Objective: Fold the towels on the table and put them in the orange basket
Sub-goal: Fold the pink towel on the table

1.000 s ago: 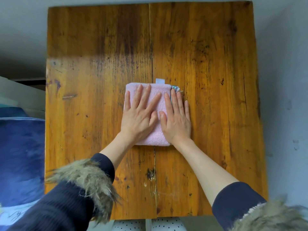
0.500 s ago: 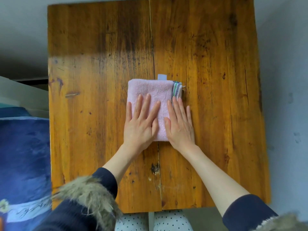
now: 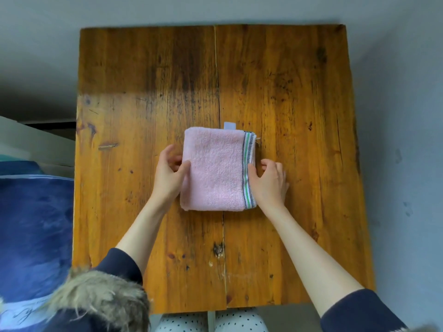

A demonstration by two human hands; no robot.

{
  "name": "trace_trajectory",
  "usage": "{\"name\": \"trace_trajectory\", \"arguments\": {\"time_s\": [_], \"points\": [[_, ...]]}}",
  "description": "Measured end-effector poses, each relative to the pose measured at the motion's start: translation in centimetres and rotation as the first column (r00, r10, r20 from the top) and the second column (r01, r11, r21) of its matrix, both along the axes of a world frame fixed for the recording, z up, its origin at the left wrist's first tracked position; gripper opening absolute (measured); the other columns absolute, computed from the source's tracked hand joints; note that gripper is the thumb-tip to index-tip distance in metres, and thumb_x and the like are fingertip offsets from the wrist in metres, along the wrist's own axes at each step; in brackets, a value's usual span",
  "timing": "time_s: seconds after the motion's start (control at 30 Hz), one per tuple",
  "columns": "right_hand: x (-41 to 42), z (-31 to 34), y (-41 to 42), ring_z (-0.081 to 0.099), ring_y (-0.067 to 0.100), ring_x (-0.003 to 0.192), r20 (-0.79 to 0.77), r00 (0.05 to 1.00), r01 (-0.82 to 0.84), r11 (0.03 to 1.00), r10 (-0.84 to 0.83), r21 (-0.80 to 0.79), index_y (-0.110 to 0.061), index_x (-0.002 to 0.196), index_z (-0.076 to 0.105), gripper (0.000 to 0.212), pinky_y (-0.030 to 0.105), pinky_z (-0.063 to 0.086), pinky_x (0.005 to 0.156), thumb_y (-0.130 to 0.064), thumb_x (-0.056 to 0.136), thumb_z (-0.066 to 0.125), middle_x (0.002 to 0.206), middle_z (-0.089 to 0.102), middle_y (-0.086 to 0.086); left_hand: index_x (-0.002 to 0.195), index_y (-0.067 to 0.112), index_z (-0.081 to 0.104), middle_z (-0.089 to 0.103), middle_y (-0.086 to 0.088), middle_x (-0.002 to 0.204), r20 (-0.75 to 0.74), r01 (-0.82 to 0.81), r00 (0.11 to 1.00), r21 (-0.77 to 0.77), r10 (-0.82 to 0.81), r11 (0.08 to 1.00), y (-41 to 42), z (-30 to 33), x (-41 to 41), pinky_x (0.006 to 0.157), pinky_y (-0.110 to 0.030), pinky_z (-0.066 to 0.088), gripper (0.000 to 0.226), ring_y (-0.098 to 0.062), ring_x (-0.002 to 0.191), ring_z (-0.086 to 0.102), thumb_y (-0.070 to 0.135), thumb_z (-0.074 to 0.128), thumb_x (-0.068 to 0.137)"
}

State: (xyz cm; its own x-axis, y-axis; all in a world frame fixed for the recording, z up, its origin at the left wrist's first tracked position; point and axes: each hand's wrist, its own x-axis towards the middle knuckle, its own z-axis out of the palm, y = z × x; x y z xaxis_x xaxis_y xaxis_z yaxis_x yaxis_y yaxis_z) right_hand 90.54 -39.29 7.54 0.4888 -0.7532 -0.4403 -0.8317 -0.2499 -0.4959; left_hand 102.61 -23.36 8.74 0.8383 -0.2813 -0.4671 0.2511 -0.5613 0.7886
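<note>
I am looking down at the folded pink terry towel with a green and dark striped hem (image 3: 215, 170), which is lying near the middle of the worn orange-brown wooden table (image 3: 299, 104). A small pale tag (image 3: 229, 125) is poking out from under its far edge. I am judging the towel to be light, soft and floppy, several layers thick now, so it is likely to sag or spring open if lifted from one side only. The sensible hold, as I read it, is on both side edges at once, with fingers under the stack and thumbs on top, keeping the layers pinched together.

My left hand (image 3: 167, 172) is sitting at the towel's left edge, thumb lying over the top of the cloth and fingers curling in against the side; they seem to be tucking under, though I cannot tell how far. My right hand (image 3: 269, 179) is mirroring it at the striped right edge, thumb touching the hem, fingers bent beside it on the wood. Both forearms are reaching in from the near side, angling inward, with dark blue sleeves with fur trim (image 3: 103, 298) pushed back. The orange basket is not showing in this view, so I am unable to say which way the carry would go.
</note>
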Motion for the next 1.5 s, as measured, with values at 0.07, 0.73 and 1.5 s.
{"name": "trace_trajectory", "arguments": {"time_s": [0.07, 0.73, 1.5], "points": [[0.6, -0.1, -0.5, 0.045, 0.021, 0.119, -0.039, 0.999, 0.016, 0.999, -0.014, 0.051, -0.016, 0.128, 0.048, 0.045, 0.041, 0.03, 0.101, -0.042, 0.092, 0.05, 0.125, 0.053, 0.002, 0.135, 0.015, 0.041, 0.054, 0.009, 0.102, -0.067, 0.042, 0.997, 0.017, -0.041, 0.999, 0.2, 0.1, 0.5, 0.076, -0.017, 0.043, 0.049, 0.003, 0.087, 0.049, 0.023, 0.059, 0.09], [1.0, 2.6, -1.9, 0.061, 0.017, 0.09, 0.092, 0.996, -0.048, 0.822, -0.005, 0.567, -0.011, 0.11, 0.056, 0.025, 0.031, 0.052, 0.076, -0.013, 0.086, 0.061, 0.103, 0.061, 0.003, 0.12, 0.019, 0.047, 0.061, -0.013, 0.111, -0.532, -0.004, 0.846, -0.04, -0.018, 0.999, 1.8, 2.0, 0.2, 0.076, -0.048, 0.055, 0.043, -0.027, 0.096, 0.064, 0.015, 0.069, 0.083], [1.4, 15.9, 17.5, 0.064, 0.02, 0.09, 0.349, 0.824, -0.558, 0.533, 0.447, 0.636, -0.011, 0.108, 0.062, 0.021, 0.037, 0.053, 0.073, -0.011, 0.087, 0.062, 0.106, 0.067, 0.012, 0.115, 0.022, 0.05, 0.062, -0.005, 0.111, -0.472, -0.598, 0.759, -0.229, 0.449, 0.768, 26.0, 14.3, -11.6, 0.07, -0.039, 0.051, 0.036, -0.018, 0.098, 0.061, 0.011, 0.066, 0.084]]}}
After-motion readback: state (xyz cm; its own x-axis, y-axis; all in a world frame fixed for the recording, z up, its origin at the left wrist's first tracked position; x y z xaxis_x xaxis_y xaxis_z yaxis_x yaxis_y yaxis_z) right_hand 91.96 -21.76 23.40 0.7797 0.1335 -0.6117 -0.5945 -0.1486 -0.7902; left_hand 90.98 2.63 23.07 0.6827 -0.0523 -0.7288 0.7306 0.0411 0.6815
